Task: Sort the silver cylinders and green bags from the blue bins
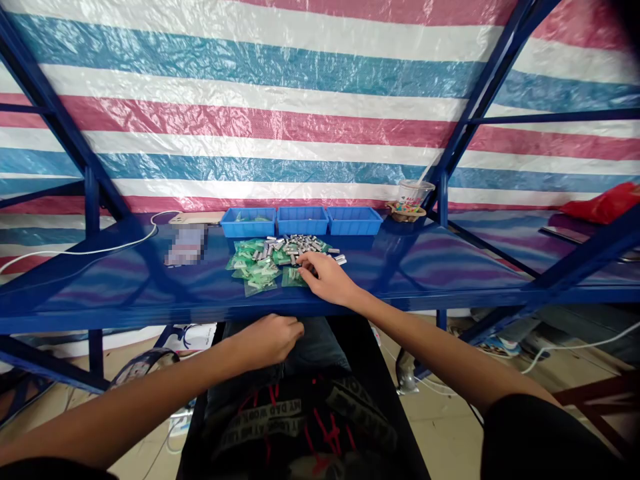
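My right hand (325, 277) reaches over the blue table, its fingers curled at the right side of a pile. Whatever is between its fingertips is too small to make out. The pile holds small green-and-clear plastic packets (257, 267) on the left and small silvery metal pieces (300, 247) at the back and right. One packet (293, 277) lies just left of my right hand. My left hand (277, 339) is closed below the table's front edge, over my lap; its fingers are curled under, and any content is hidden.
Three blue bins (303, 221) stand in a row behind the pile. A plastic cup (414, 195) with a straw sits in a holder at the back right. A blurred flat item (187, 245) and a white cable (115, 249) lie to the left. Blue frame posts flank the table.
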`<action>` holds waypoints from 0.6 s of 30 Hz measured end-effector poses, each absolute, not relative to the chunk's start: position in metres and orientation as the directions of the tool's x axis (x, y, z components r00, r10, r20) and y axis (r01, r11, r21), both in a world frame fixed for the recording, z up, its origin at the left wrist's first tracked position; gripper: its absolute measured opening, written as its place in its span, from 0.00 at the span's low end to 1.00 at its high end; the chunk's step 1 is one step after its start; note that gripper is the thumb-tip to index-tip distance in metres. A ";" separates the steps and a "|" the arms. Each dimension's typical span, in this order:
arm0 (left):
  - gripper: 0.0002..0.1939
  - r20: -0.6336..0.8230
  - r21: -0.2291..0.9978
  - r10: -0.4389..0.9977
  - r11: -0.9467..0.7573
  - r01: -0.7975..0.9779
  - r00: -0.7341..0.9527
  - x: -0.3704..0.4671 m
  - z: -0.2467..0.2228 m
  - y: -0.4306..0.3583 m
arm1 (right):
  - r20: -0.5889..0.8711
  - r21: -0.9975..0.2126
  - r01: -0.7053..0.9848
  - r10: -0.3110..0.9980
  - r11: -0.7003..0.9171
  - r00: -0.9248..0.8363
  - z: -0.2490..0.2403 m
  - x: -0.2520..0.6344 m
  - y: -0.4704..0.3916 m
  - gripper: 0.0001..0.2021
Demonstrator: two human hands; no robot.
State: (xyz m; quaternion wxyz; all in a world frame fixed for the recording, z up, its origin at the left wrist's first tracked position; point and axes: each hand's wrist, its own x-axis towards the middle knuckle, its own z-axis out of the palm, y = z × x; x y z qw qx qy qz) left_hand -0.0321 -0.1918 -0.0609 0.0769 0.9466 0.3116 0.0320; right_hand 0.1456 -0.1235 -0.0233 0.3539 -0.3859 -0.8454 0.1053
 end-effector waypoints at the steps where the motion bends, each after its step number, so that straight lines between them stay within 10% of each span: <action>1: 0.13 -0.068 0.191 0.641 -0.744 0.641 0.765 -0.032 -0.071 -0.190 | 0.515 -0.444 0.580 0.724 0.683 -0.459 -0.023 0.146 -0.123 0.06; 18: 0.10 -0.383 0.253 0.672 -0.584 0.771 0.634 -0.030 -0.113 -0.171 | 0.522 -0.312 0.562 0.632 0.766 -0.572 -0.023 0.146 -0.127 0.05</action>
